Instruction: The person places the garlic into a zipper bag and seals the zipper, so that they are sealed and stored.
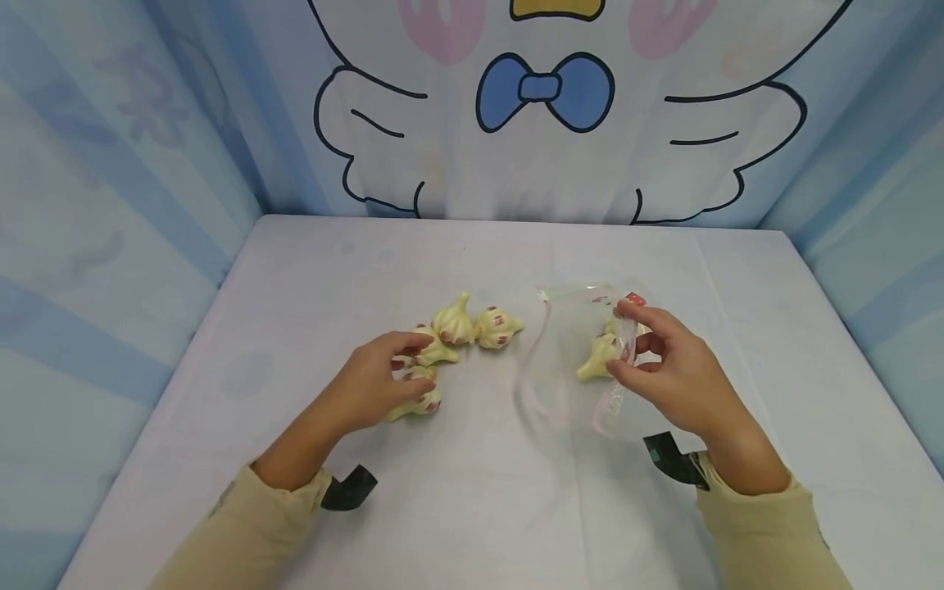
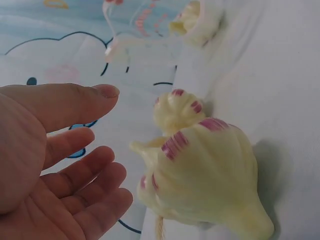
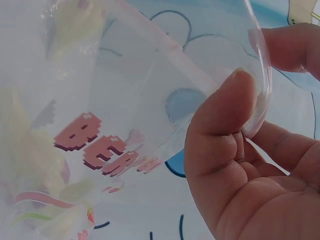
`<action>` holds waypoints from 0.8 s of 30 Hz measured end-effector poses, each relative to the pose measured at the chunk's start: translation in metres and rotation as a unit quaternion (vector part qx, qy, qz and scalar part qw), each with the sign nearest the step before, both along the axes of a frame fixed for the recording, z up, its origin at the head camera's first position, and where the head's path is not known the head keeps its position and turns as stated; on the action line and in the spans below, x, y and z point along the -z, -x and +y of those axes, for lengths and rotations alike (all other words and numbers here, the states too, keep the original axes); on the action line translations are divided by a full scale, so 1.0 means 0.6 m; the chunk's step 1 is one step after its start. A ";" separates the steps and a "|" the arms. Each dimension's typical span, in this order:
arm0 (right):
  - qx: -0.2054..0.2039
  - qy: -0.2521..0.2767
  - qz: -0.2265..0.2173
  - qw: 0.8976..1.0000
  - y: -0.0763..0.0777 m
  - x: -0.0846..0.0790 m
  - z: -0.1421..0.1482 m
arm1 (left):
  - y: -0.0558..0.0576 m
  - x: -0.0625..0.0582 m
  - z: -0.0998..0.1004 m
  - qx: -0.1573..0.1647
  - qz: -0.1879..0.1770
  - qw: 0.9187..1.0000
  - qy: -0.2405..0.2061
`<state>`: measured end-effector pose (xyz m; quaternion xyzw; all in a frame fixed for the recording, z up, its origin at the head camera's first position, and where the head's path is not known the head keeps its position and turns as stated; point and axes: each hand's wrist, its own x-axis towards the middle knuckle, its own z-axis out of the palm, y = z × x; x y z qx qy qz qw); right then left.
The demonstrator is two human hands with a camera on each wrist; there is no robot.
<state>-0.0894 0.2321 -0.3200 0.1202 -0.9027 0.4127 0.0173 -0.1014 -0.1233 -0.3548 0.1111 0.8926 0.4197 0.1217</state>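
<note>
The left grip [image 1: 374, 381], empty and parted, hung by loose garlic bulbs [image 1: 453, 324] on the surface [image 1: 472, 500] while the right grip [image 1: 677, 365] pinched a clear bag [image 1: 564, 336] holding others, bagging seemingly underway, next calling for a grasp.

Bagged garlic [image 3: 30, 142] blurred, sleeves [image 1: 239, 533] cut off

Gripping a clear bag [image 1: 562, 360] of garlic [image 1: 596, 359] with the right hand [image 1: 682, 373], holding the left hand [image 1: 369, 378] beside loose bulbs [image 1: 452, 321].
</note>
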 end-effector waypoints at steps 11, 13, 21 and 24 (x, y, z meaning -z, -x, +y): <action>0.000 -0.009 0.008 1.000 0.001 -0.002 0.005 | -0.015 0.028 -0.043 -0.016 -0.017 1.000 0.017; 0.000 -0.009 0.011 1.000 0.000 -0.002 0.005 | -0.017 0.033 -0.044 -0.019 -0.019 1.000 0.013; 0.000 -0.006 0.012 1.000 -0.001 -0.001 0.004 | -0.018 0.056 -0.043 -0.025 -0.011 1.000 -0.013; -0.001 -0.006 0.010 1.000 -0.002 -0.001 0.003 | -0.018 0.065 -0.042 -0.024 -0.011 0.999 -0.019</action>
